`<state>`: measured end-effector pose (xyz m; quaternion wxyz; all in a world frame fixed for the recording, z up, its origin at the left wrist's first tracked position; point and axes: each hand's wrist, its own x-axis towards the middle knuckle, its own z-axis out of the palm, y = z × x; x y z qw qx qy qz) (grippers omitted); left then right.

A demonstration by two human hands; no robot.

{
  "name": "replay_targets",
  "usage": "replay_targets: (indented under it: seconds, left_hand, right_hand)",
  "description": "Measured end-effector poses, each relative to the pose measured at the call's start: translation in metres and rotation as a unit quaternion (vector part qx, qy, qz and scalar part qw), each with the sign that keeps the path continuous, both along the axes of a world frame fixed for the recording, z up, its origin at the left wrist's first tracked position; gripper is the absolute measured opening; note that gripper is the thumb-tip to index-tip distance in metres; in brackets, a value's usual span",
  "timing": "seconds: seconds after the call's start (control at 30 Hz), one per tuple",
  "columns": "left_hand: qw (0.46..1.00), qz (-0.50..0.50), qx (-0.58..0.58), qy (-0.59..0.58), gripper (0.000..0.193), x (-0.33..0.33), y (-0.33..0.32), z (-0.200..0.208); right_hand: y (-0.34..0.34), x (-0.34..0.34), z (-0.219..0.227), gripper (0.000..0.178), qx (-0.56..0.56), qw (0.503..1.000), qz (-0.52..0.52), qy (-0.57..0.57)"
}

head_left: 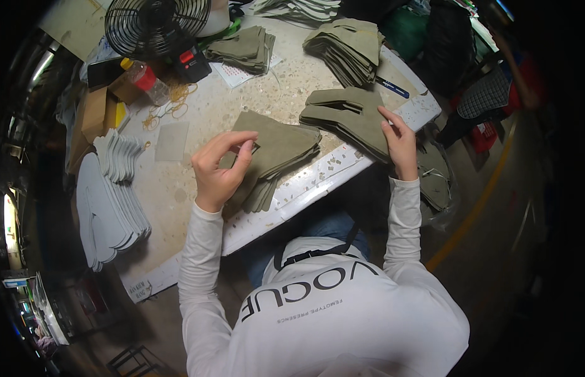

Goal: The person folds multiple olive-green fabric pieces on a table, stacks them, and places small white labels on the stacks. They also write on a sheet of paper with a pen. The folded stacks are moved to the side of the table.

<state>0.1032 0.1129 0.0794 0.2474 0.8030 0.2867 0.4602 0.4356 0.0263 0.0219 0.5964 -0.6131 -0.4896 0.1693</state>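
Observation:
My left hand (223,168) hovers over the left side of a fanned stack of olive-grey, suede-like cut pieces (276,143). Thumb and forefinger curl together in a pinch; whatever may be between their tips is too small to make out. To the right, my right hand (400,143) has its thumb and fingers on the right edge of a second stack of olive-grey cut pieces (355,116), which has slots in its top layer. That stack reaches over the table's front edge. Its underside, and the fingers beneath it, are hidden.
More olive stacks (344,47) lie farther back, near a blue cutter knife (393,87). Light-grey cut pieces (113,207) spread at the left. A black fan (155,28), a bottle (148,81), rubber bands (176,103) and a cardboard box (96,116) stand or lie beyond. Scraps litter the white table edge (292,204).

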Motion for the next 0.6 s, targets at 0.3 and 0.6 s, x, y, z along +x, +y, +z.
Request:
replay_targets:
  seconds: [0.3, 0.6]
  left_hand:
    - [0.98, -0.073, 0.066, 0.172, 0.021, 0.027, 0.003, -0.021]
    - [0.985, -0.045, -0.128, 0.106, 0.024, 0.029, 0.001, -0.02]
  right_hand:
    - [-0.004, -0.003, 0.014, 0.031, 0.019, 0.954, -0.188, -0.232]
    - [0.002, -0.065, 0.031, 0.026, 0.01, 0.992, 0.011, -0.124]
